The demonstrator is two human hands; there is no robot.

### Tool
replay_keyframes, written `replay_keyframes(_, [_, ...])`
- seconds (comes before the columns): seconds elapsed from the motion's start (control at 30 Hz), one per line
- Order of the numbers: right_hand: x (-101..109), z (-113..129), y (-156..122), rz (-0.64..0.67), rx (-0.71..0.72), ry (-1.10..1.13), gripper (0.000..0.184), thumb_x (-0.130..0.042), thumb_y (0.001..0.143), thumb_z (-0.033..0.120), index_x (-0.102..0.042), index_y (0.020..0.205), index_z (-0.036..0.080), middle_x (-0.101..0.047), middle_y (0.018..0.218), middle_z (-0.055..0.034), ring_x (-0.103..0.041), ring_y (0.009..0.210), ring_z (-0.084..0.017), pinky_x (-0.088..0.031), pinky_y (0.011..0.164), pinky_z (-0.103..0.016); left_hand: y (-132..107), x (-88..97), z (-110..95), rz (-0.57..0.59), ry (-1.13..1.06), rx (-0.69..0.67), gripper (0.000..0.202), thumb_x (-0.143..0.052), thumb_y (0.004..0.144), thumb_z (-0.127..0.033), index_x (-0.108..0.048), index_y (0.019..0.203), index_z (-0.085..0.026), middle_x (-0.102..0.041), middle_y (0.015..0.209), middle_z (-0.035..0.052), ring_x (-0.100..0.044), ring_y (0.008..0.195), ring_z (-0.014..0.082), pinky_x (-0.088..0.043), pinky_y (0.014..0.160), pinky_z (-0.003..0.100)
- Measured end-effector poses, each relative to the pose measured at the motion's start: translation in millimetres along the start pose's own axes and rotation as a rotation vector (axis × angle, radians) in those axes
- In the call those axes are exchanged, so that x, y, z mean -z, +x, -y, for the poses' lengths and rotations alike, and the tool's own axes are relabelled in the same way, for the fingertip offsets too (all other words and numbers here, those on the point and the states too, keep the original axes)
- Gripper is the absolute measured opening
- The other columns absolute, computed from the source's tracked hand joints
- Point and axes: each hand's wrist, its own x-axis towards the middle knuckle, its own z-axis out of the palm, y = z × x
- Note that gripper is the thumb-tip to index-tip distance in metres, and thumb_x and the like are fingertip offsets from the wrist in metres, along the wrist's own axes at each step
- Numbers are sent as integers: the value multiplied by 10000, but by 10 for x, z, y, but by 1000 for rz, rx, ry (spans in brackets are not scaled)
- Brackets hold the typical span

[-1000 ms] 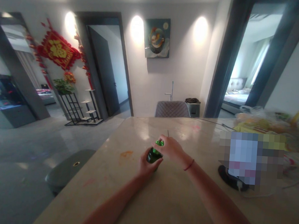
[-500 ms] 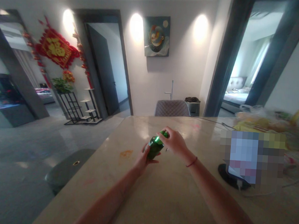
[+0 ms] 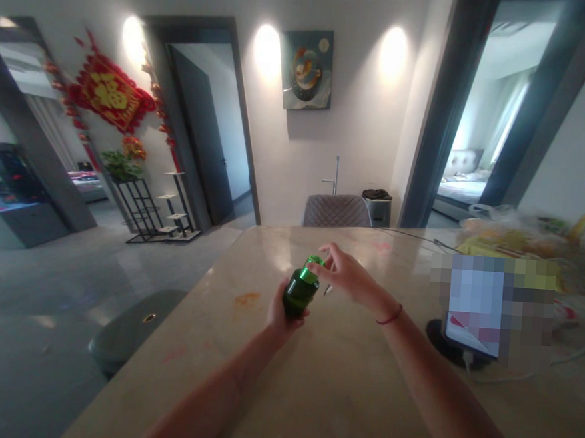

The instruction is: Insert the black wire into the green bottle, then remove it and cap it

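A dark green glass bottle (image 3: 297,301) with a shiny bright green cap (image 3: 313,263) is held above the table, tilted slightly to the right. My left hand (image 3: 282,315) wraps round its lower body from the left and below. Beside the cap is my right hand (image 3: 341,270), its thumb against or very near the cap's side. The index finger is raised and apart from the cap, so the fingers are loose rather than closed round it. The cap sits on the bottle's neck. Behind the right fingers, a small thin dark object (image 3: 327,289) lies on the table, too small to name.
The beige stone table (image 3: 350,396) bears an orange stain. At the right, a blurred-out phone (image 3: 473,325) stands on a black round base with a white cable, near plastic bags (image 3: 517,228). A quilted chair (image 3: 338,211) faces me; a green stool (image 3: 134,328) is left.
My right hand's fingers have loosened and spread from the cap, showing more of it. The bottle has come slightly lower and left, and more upright, in my left hand.
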Motion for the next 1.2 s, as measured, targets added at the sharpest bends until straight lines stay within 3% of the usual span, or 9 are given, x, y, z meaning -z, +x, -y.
replay_keyframes(0.07, [6,-26,11,8,55,10,333,-514,785,368,-495,1038,154,-579,761,-22,-546,670,-126,-434,639,-252,4,2,13,-5,1,7,502,-375,762,-567,-540,947,-131,-592,649,34,-477,357,76,-222,263,146])
replay_keyframes(0.13, [6,-82,13,25,146,43,284,-534,772,285,-507,1024,158,-586,908,-53,-557,739,-120,-442,670,-243,16,20,37,-16,2,11,493,-381,759,-561,-541,940,-131,-590,647,33,-474,360,75,-222,264,146])
replay_keyframes(0.23, [15,-176,0,78,163,22,427,-570,745,264,-462,1142,152,-561,1051,-94,-572,786,-124,-444,678,-237,36,61,88,-45,13,-2,473,-385,759,-548,-535,923,-131,-578,617,26,-466,353,75,-215,264,146])
replay_keyframes(0.33, [37,-205,-8,170,32,-56,462,-513,788,431,-478,1154,152,-621,853,-56,-587,670,-133,-418,591,-227,42,89,135,-71,10,-34,460,-375,767,-538,-525,913,-128,-571,598,22,-457,340,73,-209,262,148])
replay_keyframes(0.5, [-5,-129,24,160,-70,-212,533,-306,837,578,-626,776,156,-602,611,-35,-592,607,-147,-343,511,-209,29,93,175,-91,-32,-115,405,-351,794,-486,-501,911,-128,-571,600,22,-445,323,71,-166,250,142])
replay_keyframes(0.67, [-69,-106,53,63,32,-41,314,-437,841,391,-588,993,161,-655,838,-65,-606,731,-147,-411,609,-218,49,91,191,-95,-24,-126,388,-321,816,-456,-494,916,-123,-568,591,25,-443,315,74,-158,244,143])
replay_keyframes(0.9, [-9,-61,-4,64,130,-50,222,-484,806,280,-591,956,156,-629,875,-73,-580,751,-157,-439,696,-282,60,78,189,-114,9,-102,409,-310,819,-481,-500,874,-123,-550,562,18,-445,310,75,-166,245,139])
replay_keyframes(1.07, [-19,-100,-50,62,323,-10,434,-571,708,167,-502,1136,175,-522,1155,-97,-498,1064,-191,-390,896,-323,65,88,197,-123,4,-89,411,-324,810,-482,-508,884,-121,-535,541,10,-442,306,78,-160,244,138])
replay_keyframes(1.2, [-73,-134,-27,32,147,-49,543,-575,736,305,-418,1227,132,-497,1177,-158,-499,1073,-245,-398,894,-388,70,88,215,-135,28,-96,405,-336,808,-475,-514,878,-118,-524,517,5,-449,307,85,-163,240,143])
